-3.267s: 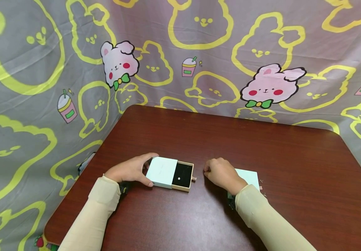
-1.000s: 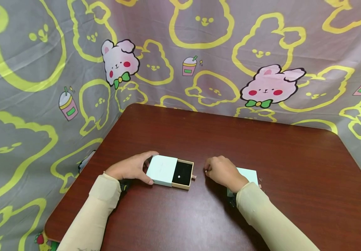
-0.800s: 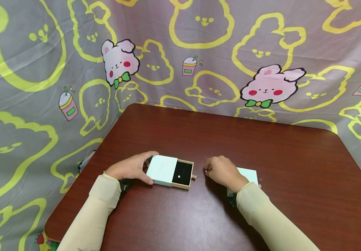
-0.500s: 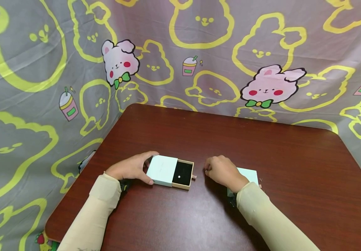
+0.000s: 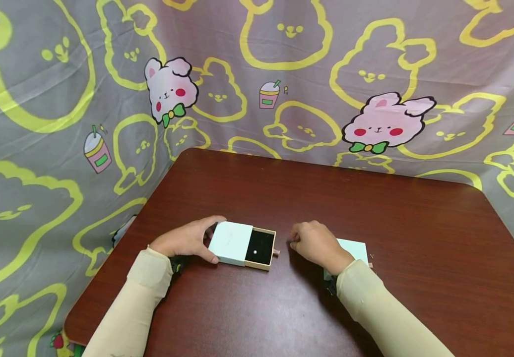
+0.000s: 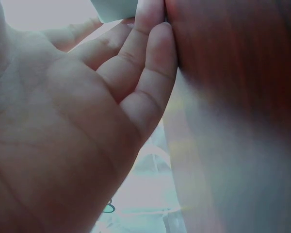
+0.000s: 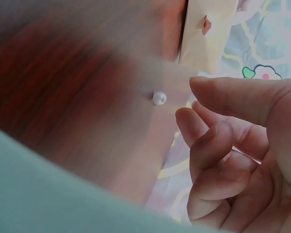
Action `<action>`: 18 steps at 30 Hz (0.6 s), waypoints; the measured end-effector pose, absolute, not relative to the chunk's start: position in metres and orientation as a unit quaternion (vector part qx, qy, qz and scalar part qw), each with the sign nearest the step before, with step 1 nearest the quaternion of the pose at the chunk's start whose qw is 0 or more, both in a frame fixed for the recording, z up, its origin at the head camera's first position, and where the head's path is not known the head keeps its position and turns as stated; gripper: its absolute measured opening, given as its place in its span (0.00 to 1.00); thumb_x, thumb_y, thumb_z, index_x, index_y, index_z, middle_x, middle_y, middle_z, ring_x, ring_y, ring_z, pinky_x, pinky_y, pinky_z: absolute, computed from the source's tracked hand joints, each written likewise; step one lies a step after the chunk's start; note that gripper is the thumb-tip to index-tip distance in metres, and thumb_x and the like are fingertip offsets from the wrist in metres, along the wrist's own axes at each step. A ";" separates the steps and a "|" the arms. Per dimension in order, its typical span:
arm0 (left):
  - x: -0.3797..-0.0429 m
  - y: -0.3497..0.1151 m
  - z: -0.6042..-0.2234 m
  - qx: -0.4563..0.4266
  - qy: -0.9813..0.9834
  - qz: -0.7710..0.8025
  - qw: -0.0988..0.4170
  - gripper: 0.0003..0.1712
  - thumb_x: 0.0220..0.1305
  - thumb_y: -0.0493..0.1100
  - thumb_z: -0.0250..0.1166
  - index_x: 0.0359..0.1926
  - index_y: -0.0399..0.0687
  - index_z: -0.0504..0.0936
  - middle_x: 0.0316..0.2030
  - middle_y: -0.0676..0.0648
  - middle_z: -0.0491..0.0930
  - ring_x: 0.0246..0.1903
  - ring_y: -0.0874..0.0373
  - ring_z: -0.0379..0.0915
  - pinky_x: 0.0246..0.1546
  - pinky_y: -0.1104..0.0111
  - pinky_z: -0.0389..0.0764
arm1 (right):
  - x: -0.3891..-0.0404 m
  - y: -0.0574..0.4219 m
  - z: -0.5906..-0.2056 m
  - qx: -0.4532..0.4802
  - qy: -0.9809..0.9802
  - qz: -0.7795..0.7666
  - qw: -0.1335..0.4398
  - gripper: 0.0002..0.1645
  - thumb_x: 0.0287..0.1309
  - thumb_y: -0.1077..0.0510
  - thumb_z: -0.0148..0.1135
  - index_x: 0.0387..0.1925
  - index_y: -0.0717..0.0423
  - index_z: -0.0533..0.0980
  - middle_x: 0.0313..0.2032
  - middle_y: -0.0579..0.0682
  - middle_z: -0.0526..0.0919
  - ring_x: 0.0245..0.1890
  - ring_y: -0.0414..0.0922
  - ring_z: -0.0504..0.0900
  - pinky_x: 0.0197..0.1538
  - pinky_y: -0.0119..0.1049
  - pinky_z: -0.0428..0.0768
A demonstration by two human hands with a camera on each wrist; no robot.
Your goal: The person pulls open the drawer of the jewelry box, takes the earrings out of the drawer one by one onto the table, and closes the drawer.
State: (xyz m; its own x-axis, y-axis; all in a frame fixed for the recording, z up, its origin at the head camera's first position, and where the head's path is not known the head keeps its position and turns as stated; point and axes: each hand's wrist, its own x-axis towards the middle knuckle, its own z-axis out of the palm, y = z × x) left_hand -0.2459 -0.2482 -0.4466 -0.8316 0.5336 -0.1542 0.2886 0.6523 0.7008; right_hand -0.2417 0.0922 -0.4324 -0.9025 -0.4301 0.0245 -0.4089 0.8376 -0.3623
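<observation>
My left hand [image 5: 185, 241] grips the left end of a pale mint jewelry box [image 5: 231, 243], thumb along the near side and fingers at the far side. Its drawer [image 5: 257, 267] is pulled partway out to the right. A pearl earring [image 5: 254, 252] sits on the black insert [image 5: 261, 243] inside. To the right of the drawer, my right hand [image 5: 317, 245] hovers low over the table with fingers loosely bent. In the right wrist view another pearl earring [image 7: 159, 98] lies on the table just beyond the parted thumb and forefinger; the head view hides it.
A second mint box [image 5: 355, 248] lies partly under the right wrist, with a pinkish tab [image 5: 370, 265] at its right. A tiny thin item [image 5: 371, 256] is beside it. The brown table [image 5: 319, 193] backs onto a cartoon-print curtain [image 5: 301, 59].
A small white dot showed at the right fingertips about a second ago and is out of sight in the head view now. The right fingers shifted slightly left; the left hand and box stay put.
</observation>
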 end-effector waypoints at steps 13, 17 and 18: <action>-0.245 -0.248 -0.446 0.223 0.896 0.341 0.177 0.60 0.35 0.48 0.85 0.69 0.46 0.62 0.48 0.50 0.73 0.43 0.54 0.71 0.41 0.62 0.76 | -0.240 0.089 -0.431 -0.230 0.955 -0.187 0.016 0.04 0.51 0.59 0.70 0.31 0.47 0.84 0.28 0.40 0.83 0.32 0.42 0.82 0.37 0.41 0.79; -0.246 -0.249 -0.449 0.223 0.897 0.338 0.176 0.59 0.35 0.49 0.85 0.69 0.48 0.62 0.48 0.51 0.73 0.43 0.54 0.71 0.41 0.63 0.76 | -0.240 0.087 -0.430 -0.235 0.953 -0.191 0.012 0.04 0.51 0.59 0.70 0.31 0.48 0.84 0.29 0.41 0.84 0.32 0.43 0.82 0.37 0.41 0.79; -0.246 -0.249 -0.449 0.224 0.896 0.340 0.175 0.59 0.35 0.49 0.85 0.68 0.48 0.62 0.48 0.51 0.73 0.43 0.54 0.71 0.41 0.63 0.76 | -0.240 0.087 -0.429 -0.236 0.953 -0.191 0.012 0.04 0.51 0.59 0.70 0.31 0.49 0.84 0.29 0.42 0.84 0.32 0.43 0.82 0.37 0.41 0.79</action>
State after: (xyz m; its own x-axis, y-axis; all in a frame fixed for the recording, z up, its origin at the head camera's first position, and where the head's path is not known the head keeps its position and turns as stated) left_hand -0.2456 -0.2489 -0.4491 -0.8381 0.5212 -0.1613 0.2835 0.6686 0.6875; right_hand -0.2397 0.0869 -0.4292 -0.8887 -0.4534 0.0677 -0.4444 0.8160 -0.3697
